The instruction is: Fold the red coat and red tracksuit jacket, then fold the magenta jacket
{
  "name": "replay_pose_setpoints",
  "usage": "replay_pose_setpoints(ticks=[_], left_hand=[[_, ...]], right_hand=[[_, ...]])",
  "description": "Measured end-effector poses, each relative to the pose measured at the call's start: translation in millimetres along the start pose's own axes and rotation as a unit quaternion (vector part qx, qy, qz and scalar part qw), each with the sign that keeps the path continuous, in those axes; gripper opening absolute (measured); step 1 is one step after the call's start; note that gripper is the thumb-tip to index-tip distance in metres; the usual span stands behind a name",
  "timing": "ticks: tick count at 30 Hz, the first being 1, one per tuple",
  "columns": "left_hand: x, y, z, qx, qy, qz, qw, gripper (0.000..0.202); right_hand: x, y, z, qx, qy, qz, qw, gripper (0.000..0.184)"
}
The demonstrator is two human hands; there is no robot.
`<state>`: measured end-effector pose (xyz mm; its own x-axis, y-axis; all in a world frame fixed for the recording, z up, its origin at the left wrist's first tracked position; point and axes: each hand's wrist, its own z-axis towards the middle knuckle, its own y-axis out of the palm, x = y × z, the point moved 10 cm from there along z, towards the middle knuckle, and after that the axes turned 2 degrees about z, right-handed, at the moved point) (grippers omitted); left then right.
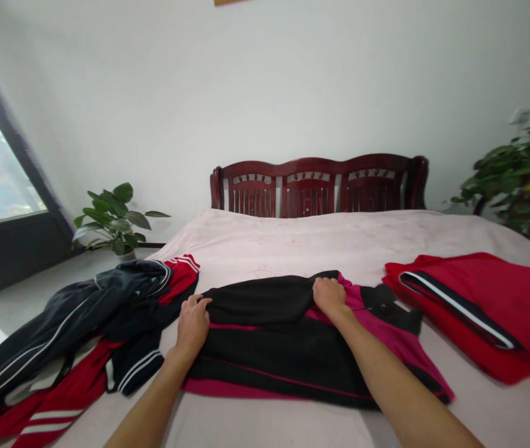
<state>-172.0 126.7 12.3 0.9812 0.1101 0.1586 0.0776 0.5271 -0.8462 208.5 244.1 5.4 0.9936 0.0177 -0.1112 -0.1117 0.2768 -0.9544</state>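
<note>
A black and magenta collared shirt (274, 351) lies on the bed in front of me, its collar to the right and one black sleeve (260, 298) folded across its upper side. My left hand (193, 322) is closed on the sleeve's left end, fingers curled over the cloth and thumb on top. Near the shoulder, my right hand (329, 296) makes a fist on the sleeve's far edge. The cloth under both palms is hidden.
To the left is a loose heap of navy and red clothes (60, 336) with white stripes. A folded red garment stack (489, 305) lies at the right. The pink bed sheet (246, 242) reaches a dark wooden headboard (309, 186). Potted plants (116, 214) stand on both sides.
</note>
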Motion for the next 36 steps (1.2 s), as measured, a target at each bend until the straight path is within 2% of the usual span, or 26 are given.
replay_pose_setpoints(ticks=[4, 7, 9, 11, 14, 18, 21, 24, 26, 28, 31, 34, 36], left_hand=[[3, -9.8, 4, 0.006, -0.01, 0.027, 1.0, 0.034], [31, -14.3, 11, 0.009, 0.043, 0.034, 0.998, 0.036], [53, -3.8, 13, -0.023, 0.093, 0.041, 0.995, 0.04], [60, 16.3, 10, -0.078, 0.095, 0.063, 0.99, 0.044], [46, 43.1, 1, -0.133, 0.048, 0.097, 0.985, 0.051], [26, 57.6, -6, -0.161, 0.012, 0.096, 0.982, 0.056], [21, 59.3, -5, -0.176, 0.0, 0.093, 0.98, 0.058], [22, 60.1, -4, -0.182, -0.001, 0.095, 0.979, 0.058], [22, 61.3, -4, -0.18, -0.001, 0.097, 0.979, 0.059], [22, 62.8, -4, -0.178, 0.0, 0.098, 0.979, 0.059], [23, 64.8, -4, -0.173, 0.003, 0.093, 0.98, 0.059], [21, 66.6, -4, -0.172, -0.001, 0.046, 0.984, 0.059], [19, 67.2, -4, -0.173, -0.001, 0.003, 0.985, 0.059]], right_hand=[[1, -5, 1, 0.013, -0.011, 0.012, 1.0, 0.034], [5, -14, 8, 0.035, -0.005, 0.024, 0.999, 0.045], [7, -15, 15, 0.035, -0.008, 0.028, 0.999, 0.049], [8, -7, 20, 0.02, -0.027, 0.029, 0.999, 0.048], [17, 19, 23, -0.034, -0.052, 0.022, 0.998, 0.045], [55, 52, 25, -0.102, -0.003, 0.006, 0.995, 0.051], [73, 58, 30, -0.118, 0.016, 0.003, 0.993, 0.054], [75, 50, 32, -0.114, 0.03, 0.004, 0.993, 0.053], [68, 38, 30, -0.091, 0.043, 0.003, 0.995, 0.054], [50, 25, 23, -0.059, 0.039, 0.003, 0.997, 0.056], [6, 13, 4, -0.018, -0.048, 0.019, 0.999, 0.058], [-28, 29, -21, -0.067, -0.142, 0.048, 0.986, 0.06], [-27, 45, -33, -0.118, -0.142, 0.053, 0.981, 0.062]])
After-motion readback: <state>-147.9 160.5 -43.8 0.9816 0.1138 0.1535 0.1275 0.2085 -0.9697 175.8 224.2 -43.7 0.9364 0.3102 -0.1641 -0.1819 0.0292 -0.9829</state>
